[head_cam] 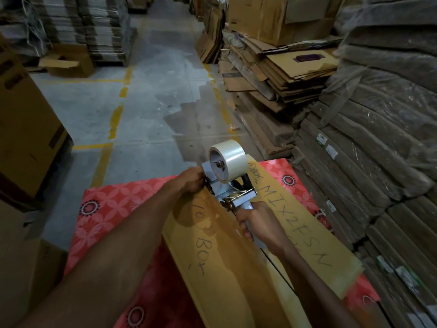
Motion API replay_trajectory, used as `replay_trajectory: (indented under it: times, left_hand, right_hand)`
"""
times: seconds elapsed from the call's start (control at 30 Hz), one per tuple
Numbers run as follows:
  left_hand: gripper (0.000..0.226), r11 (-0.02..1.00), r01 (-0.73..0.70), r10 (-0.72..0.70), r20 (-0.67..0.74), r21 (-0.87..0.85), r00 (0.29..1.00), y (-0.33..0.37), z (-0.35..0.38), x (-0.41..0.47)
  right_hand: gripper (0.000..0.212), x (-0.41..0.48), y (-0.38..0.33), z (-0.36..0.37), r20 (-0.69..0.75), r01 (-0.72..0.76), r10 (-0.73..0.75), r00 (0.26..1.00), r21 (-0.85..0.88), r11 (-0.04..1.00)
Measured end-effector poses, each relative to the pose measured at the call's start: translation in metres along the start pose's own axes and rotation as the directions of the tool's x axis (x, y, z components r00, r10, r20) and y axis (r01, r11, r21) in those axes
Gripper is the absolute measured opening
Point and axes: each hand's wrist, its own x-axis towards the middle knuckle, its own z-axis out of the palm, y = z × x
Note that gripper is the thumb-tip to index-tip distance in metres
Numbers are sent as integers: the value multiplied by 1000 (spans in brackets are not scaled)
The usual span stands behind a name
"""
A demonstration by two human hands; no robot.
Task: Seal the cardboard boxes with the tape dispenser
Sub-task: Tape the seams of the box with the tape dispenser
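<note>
Both bare arms out forward and converging: left arm long and nearly straight, left hand (191, 179) knuckles-up with fingers curled against the front of the tape dispenser (230, 162), grip unclear; right hand (259, 224) nearer the body, fingers wrapped round its handle.

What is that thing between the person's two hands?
In the head view, the tape dispenser, with its roll of clear tape, spans from the left hand to the right hand.

Dim warehouse aisle, grey concrete floor (146, 110) with worn yellow lines (115, 119), flattened cardboard stacks (272, 74) piled both sides.
</note>
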Motion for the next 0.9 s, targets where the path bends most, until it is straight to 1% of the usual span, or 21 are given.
replay_trajectory:
  times: [0.03, 0.1, 0.13, 0.2, 0.23, 0.33, 0.37, 0.4, 0.43, 0.47, 0.5, 0.53, 0.57, 0.6, 0.63, 0.7, 0.73, 0.77, 0.83, 0.9]
  left_hand:
    - [44, 999, -7, 5, 45, 44, 999, 0, 0, 1]
    - [41, 996, 3, -11, 88, 87, 996, -3, -1, 5]
    - [39, 998, 47, -51, 92, 50, 994, -6, -1, 8]
    - [38, 992, 121, -124, 86, 33, 989, -4, -2, 9]
    - [38, 989, 135, -140, 79, 68, 987, 1, -4, 6]
    - [45, 974, 108, -110, -2, 198, 994, 18, -9, -9]
    - [44, 955, 101, -98, -25, 278, 995, 23, -10, -15]
    - [41, 943, 115, -97, -75, 312, 992, 26, -7, -18]
    - [38, 931, 129, -79, -155, 341, 985, 29, -2, -19]
    - [39, 924, 138, -63, -214, 357, 975, 33, 5, -21]
    - [46, 940, 135, -52, -259, 313, 964, 38, 13, -25]
    - [59, 962, 122, -53, -272, 243, 961, 42, 20, -26]
    - [74, 967, 102, -46, -234, 233, 971, 45, 22, -26]
    - [85, 953, 95, -44, -181, 287, 983, 45, 24, -25]
    - [92, 933, 103, -58, -139, 344, 989, 44, 24, -24]
    - [97, 895, 139, -103, -106, 423, 989, 39, 20, -17]
    - [99, 890, 142, -106, -106, 433, 989, 35, 17, -12]
    - [101, 888, 138, -102, -106, 439, 989, 31, 13, -7]
    - [103, 875, 154, -111, -119, 458, 987, 25, 7, 2]
    - [102, 862, 177, -130, -130, 476, 983, 21, 0, 7]
  right_hand:
    - [21, -1, 0, -2, 5, -3, 3, 1000, 2, 1000]
    - [23, -4, 1, -5, 7, -3, 3, 1000, -11, 1000]
    - [24, -8, 1, -7, 6, -2, 3, 1000, -21, 1000]
    - [22, -17, 6, -12, 0, -8, 8, 1000, -31, 999]
    - [22, -23, 11, -14, -5, -13, 13, 1000, -42, 999]
    - [28, -41, 28, -23, -12, -34, 34, 999, -45, 998]
    - [30, -44, 32, -25, -17, -43, 42, 999, -34, 999]
    - [29, -46, 35, -27, -24, -48, 47, 999, -30, 998]
    - [27, -46, 38, -27, -31, -50, 49, 998, -26, 998]
    - [25, -45, 38, -27, -34, -50, 49, 998, -24, 998]
    - [22, -44, 36, -26, -33, -48, 48, 998, -24, 999]
    - [19, -44, 35, -25, -32, -48, 47, 998, -23, 999]
    - [17, -44, 33, -24, -33, -49, 48, 998, -17, 999]
    - [18, -43, 32, -22, -36, -49, 48, 998, -10, 999]
    - [21, -43, 32, -21, -39, -48, 47, 998, -9, 999]
    - [27, -39, 28, -18, -39, -41, 40, 998, -26, 999]
    - [27, -36, 25, -16, -33, -32, 31, 999, -39, 999]
    - [23, -31, 22, -12, -31, -24, 23, 999, -50, 998]
    - [10, -21, 15, -7, -38, -14, 11, 999, -66, 998]
    - [7, -10, 13, -6, -39, 2, -5, 999, -91, 996]
